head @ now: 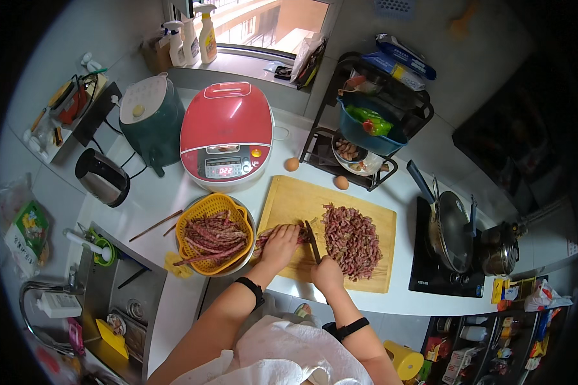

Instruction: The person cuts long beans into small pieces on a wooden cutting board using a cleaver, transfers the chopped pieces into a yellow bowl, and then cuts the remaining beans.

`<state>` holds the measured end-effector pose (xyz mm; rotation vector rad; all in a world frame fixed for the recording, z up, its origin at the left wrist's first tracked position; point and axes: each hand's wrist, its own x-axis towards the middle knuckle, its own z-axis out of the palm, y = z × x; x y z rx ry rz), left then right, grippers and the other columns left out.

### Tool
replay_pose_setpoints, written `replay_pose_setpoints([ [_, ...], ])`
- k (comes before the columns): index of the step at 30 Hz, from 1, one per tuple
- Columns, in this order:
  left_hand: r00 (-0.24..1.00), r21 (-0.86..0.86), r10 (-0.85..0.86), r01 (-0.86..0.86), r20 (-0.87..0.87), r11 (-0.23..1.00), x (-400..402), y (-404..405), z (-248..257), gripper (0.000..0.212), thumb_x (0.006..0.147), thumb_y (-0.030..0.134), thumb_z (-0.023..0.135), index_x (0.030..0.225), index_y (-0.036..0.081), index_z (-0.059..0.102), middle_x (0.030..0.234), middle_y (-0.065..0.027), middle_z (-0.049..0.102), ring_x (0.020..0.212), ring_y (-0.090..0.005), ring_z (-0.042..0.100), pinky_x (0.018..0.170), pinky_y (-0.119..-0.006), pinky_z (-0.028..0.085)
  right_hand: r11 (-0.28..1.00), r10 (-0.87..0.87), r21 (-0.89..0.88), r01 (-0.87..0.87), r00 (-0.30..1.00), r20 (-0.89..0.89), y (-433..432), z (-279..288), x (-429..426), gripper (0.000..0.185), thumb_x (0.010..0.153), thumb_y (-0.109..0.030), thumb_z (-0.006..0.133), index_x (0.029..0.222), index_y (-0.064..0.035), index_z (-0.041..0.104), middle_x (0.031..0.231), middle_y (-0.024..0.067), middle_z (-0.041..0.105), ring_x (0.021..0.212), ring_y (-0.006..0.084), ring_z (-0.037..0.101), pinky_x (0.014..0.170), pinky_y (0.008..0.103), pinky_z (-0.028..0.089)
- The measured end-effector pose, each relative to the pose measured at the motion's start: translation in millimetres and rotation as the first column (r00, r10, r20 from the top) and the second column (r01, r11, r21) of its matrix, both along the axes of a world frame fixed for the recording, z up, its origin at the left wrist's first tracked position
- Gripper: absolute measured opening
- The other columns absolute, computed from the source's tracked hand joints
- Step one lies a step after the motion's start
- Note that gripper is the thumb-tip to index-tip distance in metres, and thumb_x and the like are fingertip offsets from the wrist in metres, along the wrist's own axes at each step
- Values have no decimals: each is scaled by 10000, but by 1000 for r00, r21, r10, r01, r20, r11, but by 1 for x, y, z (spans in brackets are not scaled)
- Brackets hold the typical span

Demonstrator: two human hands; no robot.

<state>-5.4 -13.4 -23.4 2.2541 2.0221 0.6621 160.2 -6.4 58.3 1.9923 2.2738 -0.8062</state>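
Note:
On the wooden cutting board [289, 192] my left hand [280, 246] presses down a bundle of purple-speckled long beans [265, 239]. Its fingertips lie close to the blade of a kitchen knife [313, 241]. My right hand [327, 276] is closed around the knife's handle, and the blade stands at the right end of the bundle. A heap of chopped bean pieces [351, 243] lies on the board to the right of the blade. Whole beans [215, 236] fill a yellow plastic colander [244, 211], which sits in a metal bowl left of the board.
Behind the board are two brown eggs [292, 164] and a red rice cooker [227, 120]. A black rack [318, 139] holds a blue basin [371, 134]. At right, a lidded wok [450, 236] sits on a black cooktop [421, 269]. Chopsticks [155, 226] and a sink [156, 288] are at left.

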Motion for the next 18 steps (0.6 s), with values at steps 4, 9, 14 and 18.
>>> replay_pose_setpoints([
  [4, 999, -38, 13, -14, -36, 999, 0, -3, 1, 479, 857, 198, 549, 1278, -30, 514, 1273, -143, 525, 1230, -282, 452, 1097, -399, 314, 996, 52, -72, -45, 994, 92, 10, 4, -17, 288, 789, -170, 556, 910, 76, 644, 888, 301, 655, 860, 419, 656, 771, 461, 534],
  [9, 998, 11, 11, -10, -66, 1000, 4, 0, -2, 435, 841, 136, 494, 1235, -43, 541, 1257, -149, 530, 1216, -294, 460, 1090, -400, 324, 995, 48, -91, -41, 996, 72, 28, -2, -33, 306, 793, -179, 553, 928, 73, 661, 912, 302, 655, 873, 418, 657, 780, 451, 537],
  [14, 998, -5, 36, -36, -54, 999, 0, -4, 2, 446, 839, 132, 516, 1252, -35, 523, 1252, -152, 533, 1210, -292, 466, 1078, -412, 337, 999, 38, -22, -38, 999, -3, 36, -10, -41, 323, 791, -196, 555, 913, 82, 665, 893, 310, 651, 868, 424, 657, 779, 455, 535],
  [18, 998, 12, 5, -5, 60, 1000, -4, -11, -3, 525, 842, 211, 627, 1304, -1, 495, 1222, -167, 540, 1171, -330, 487, 1042, -422, 374, 996, -17, -92, 9, 996, -86, 39, -24, 0, 287, 775, -163, 577, 876, 98, 640, 721, 271, 645, 718, 407, 669, 680, 442, 544],
])
